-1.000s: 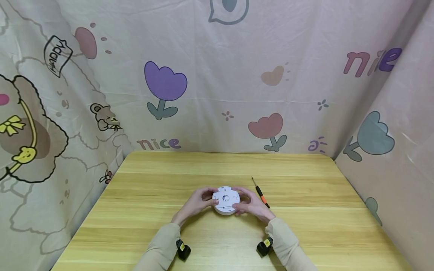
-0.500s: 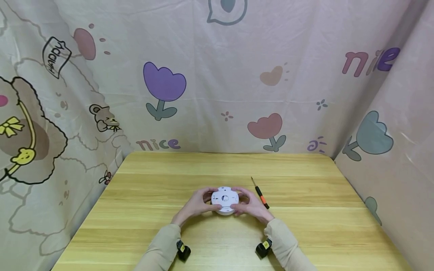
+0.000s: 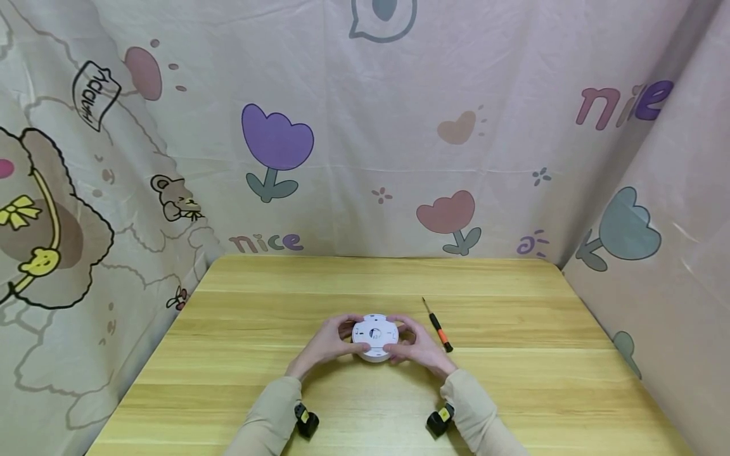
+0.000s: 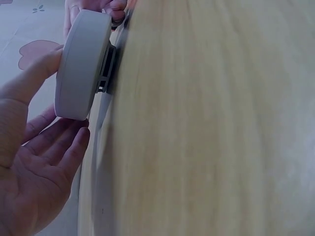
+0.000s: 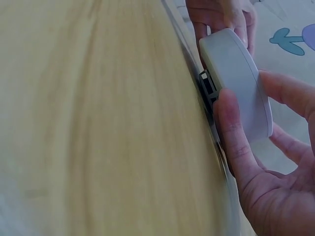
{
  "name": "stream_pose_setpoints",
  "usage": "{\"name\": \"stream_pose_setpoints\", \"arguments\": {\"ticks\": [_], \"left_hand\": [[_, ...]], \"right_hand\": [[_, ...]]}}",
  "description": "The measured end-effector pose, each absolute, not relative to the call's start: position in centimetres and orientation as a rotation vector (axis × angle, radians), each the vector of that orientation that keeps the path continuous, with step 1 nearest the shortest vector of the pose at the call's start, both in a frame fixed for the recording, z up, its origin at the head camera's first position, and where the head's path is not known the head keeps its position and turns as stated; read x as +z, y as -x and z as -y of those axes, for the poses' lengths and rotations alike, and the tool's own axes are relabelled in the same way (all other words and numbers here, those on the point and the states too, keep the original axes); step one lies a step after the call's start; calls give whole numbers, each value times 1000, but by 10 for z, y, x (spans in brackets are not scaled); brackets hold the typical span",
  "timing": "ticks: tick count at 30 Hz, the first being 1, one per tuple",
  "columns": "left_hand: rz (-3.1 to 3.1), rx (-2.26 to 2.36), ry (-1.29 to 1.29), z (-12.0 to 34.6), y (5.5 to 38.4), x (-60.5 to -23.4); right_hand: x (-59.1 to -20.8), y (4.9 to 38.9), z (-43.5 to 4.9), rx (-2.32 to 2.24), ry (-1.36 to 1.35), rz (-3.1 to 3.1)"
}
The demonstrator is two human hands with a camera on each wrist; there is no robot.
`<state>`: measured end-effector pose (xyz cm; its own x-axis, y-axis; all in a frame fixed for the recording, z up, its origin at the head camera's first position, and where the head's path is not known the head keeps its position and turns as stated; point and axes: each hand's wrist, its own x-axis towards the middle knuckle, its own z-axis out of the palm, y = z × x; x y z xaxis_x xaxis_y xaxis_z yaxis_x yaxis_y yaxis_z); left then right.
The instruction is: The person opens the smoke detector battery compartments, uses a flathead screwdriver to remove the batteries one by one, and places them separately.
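Observation:
A round white device [image 3: 375,339], like a smoke alarm, is between both hands over the middle of the table. Its flat face, with small markings and a round centre opening, points up. My left hand [image 3: 331,339] grips the left side, thumb on the near part of the face and fingers at the far edge. From the right, my right hand [image 3: 423,348] grips it the same way. In the left wrist view, a dark slotted part [image 4: 107,69] sticks out from the underside of the device [image 4: 81,66]. The right wrist view also shows this dark part [image 5: 206,84] close to the tabletop.
A screwdriver [image 3: 438,326] with a black and orange handle lies just right of my right hand, tip pointing away. Small black cameras [image 3: 307,422] sit at both wrists. Beyond the wooden tabletop [image 3: 285,278] hangs a printed cloth [image 3: 353,126], which also covers both sides.
The device has turned slightly and shifted a little left with both hands. My left thumb has moved toward the near part of its face. The screwdriver stays put.

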<state>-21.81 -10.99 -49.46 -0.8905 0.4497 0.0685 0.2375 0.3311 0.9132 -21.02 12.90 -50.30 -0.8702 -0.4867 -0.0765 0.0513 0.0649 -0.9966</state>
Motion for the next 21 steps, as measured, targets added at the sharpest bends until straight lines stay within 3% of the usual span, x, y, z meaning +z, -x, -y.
{"name": "stream_pose_setpoints", "arguments": {"ticks": [21], "left_hand": [[-2330, 1585, -645, 109, 221, -489]], "right_hand": [[-502, 214, -132, -1729, 512, -2097]]}}
